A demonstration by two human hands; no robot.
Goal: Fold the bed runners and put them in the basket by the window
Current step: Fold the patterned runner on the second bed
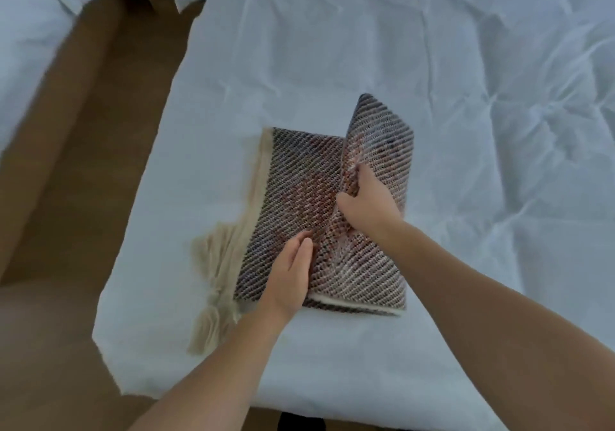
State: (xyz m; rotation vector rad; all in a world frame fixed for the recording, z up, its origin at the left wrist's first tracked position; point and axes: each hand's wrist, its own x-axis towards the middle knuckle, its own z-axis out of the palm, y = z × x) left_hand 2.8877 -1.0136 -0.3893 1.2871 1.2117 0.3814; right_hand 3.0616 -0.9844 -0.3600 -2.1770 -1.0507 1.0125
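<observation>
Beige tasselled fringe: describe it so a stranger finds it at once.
On the white-sheeted bed lies a folded dark diagonal-weave bed runner. The beige tasselled fringe spills from its left side: the only plain, loose-threaded part beside patterned cloth and white sheet.

I am pressing my left grip (293, 272) flat, fingers straight, and pinching the bed runner (299, 181) in my right grip (367, 204).
</observation>
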